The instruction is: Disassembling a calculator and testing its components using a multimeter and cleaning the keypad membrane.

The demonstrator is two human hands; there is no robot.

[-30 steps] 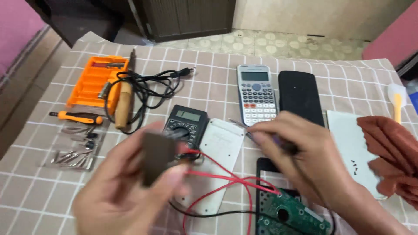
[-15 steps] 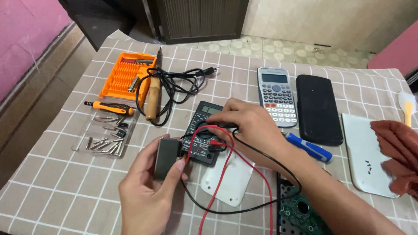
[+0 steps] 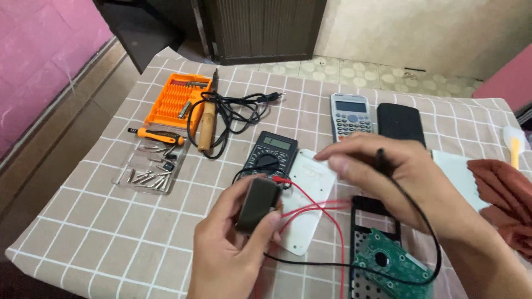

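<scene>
Rightward off the multimeter [image 3: 272, 156] went the right hand [image 3: 388, 174], fingers pinching a black probe [image 3: 381, 160]; left hand [image 3: 235, 243] grips a dark block [image 3: 257, 204] (soldering iron [image 3: 207, 126] at ten o'clock).

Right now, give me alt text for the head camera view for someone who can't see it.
A left hand holds a small dark block while the right hand pinches a black probe lead above a checked tablecloth. Nearby lie a multimeter, red leads, a green circuit board, a calculator and an orange screwdriver set.

left hand [image 3: 230, 252] gripping dark block [image 3: 258, 204], right hand [image 3: 388, 174] pinching black probe [image 3: 380, 160]
</scene>
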